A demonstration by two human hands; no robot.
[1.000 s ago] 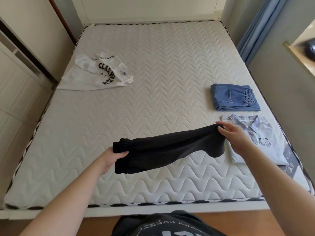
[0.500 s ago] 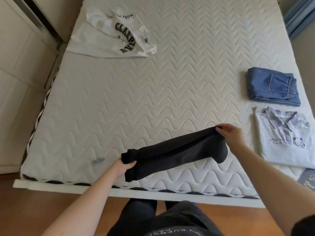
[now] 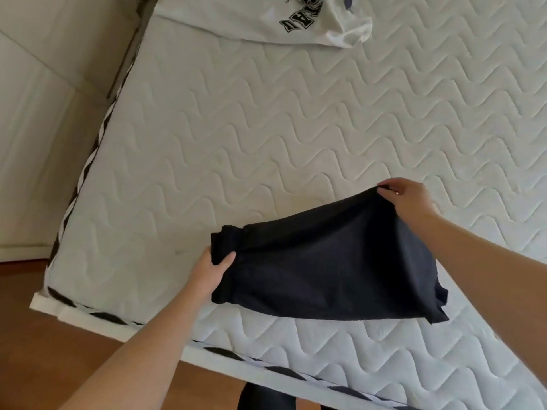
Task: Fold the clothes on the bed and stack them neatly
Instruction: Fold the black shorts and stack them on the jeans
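Gripping the folded black fabric garment point(image 3: 331, 261) at both ends with your left hand point(image 3: 211, 269) and right hand point(image 3: 410, 199) above the quilted white mattress point(image 3: 296, 128), you left the crumpled white printed shirt point(image 3: 266, 19) unfolded.

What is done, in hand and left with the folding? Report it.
Done: no finished stack shows in this view. In hand: the black garment, already doubled over, is gripped by the left hand and pinched by the right hand over the mattress. Left: the white printed shirt lies crumpled at the far edge, still unfolded.
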